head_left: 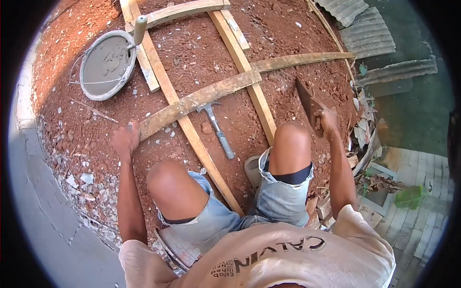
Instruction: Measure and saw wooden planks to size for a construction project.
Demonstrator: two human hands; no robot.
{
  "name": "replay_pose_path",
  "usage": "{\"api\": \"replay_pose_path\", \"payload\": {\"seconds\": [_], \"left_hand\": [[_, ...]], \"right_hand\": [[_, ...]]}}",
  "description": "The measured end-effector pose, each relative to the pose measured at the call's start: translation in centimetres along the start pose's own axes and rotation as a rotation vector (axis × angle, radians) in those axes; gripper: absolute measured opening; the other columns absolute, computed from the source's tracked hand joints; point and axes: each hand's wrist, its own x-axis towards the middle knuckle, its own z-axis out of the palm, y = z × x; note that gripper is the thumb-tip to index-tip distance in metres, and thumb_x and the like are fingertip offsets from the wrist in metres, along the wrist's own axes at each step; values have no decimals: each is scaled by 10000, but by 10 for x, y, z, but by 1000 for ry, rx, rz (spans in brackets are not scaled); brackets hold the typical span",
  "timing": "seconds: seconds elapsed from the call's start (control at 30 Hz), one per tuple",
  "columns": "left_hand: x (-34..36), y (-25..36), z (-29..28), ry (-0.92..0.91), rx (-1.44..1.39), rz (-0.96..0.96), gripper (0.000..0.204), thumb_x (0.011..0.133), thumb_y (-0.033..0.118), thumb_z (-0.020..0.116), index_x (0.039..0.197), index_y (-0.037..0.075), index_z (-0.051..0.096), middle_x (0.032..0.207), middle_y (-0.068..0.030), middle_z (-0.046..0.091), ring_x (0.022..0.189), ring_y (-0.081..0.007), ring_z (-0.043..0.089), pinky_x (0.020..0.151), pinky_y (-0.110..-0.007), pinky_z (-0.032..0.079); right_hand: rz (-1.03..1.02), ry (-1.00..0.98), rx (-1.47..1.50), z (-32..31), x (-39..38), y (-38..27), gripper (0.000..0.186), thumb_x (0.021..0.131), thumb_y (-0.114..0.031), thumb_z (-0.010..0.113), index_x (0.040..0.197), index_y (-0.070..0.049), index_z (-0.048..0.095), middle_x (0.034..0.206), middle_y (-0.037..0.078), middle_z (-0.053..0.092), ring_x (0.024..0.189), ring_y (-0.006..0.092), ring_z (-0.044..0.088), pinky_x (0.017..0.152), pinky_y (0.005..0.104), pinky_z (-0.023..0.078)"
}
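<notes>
In the head view, the only one given, the left end of a long wooden crosspiece (211,93) is grasped by the left hand (126,139), whose fingers appear curled in around the wood, though the underside of the grip cannot be seen. A handsaw (303,99) is held by its handle in the closed right hand (327,119), its dark blade pointed forward over the red soil (288,38), apart from the timber. The crosspiece is laid over the left rail (165,89) and the right rail (261,106), and its right end is carried well past the right rail toward the corrugated sheets (369,34). As to progress, the layout of a ladder-like frame is judged to be partly done: both rails are down, and an upper crosspiece (180,12) is set across them farther off. Whether any joint has been nailed cannot be told. Cutting or trimming of the nearer crosspiece is judged to be left, since no saw cut can be made out, and fastening may be left too. A hammer (218,132) is left lying between the rails, untouched by either hand.
</notes>
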Motion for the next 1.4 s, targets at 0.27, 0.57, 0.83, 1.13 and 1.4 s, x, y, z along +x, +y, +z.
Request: {"api": "replay_pose_path", "payload": {"seconds": [0.27, 0.57, 0.83, 1.13, 1.4], "left_hand": [[6, -2, -9, -67, 1, -9, 803, 942, 673, 481, 1037, -67, 780, 1014, -333, 739, 1001, -481, 729, 929, -574, 534], [1, 3, -16, -16, -36, 12, 728, 935, 622, 530, 1010, -55, 788, 1006, -311, 749, 972, -473, 735, 883, -589, 540], [-1, 4, -15, 19, 27, 2, 688, 937, 607, 562, 1003, -37, 797, 1003, -290, 756, 952, -461, 737, 866, -586, 544], [3, 7, -7, -51, 9, -20, 721, 950, 629, 549, 993, -46, 797, 993, -311, 746, 960, -477, 729, 900, -570, 542], [2, 11, -1, 32, 81, 35, 695, 964, 589, 540, 952, -59, 791, 958, -338, 725, 917, -513, 707, 911, -558, 534]], "right_hand": [[-245, 127, -585, -3, -22, 93, 431, 870, -331, 745, 1196, -49, 742, 887, 237, 752, 829, 263, 740, 766, 468, 549], [6, -196, -873, -56, -60, 168, 455, 870, -340, 758, 1197, -25, 723, 959, 273, 742, 926, 356, 734, 797, 470, 553], [-59, -124, -887, -90, -81, 105, 438, 853, -338, 764, 1135, -4, 733, 1029, 304, 732, 1003, 436, 723, 836, 482, 558], [-370, -352, -1229, 12, 19, -1, 360, 839, -258, 672, 1081, 3, 722, 1008, 304, 731, 1011, 459, 710, 924, 519, 568], [-608, -621, -1331, 112, 92, -69, 477, 882, -367, 725, 1141, 32, 696, 1097, 305, 722, 1086, 454, 692, 967, 520, 551]]}}
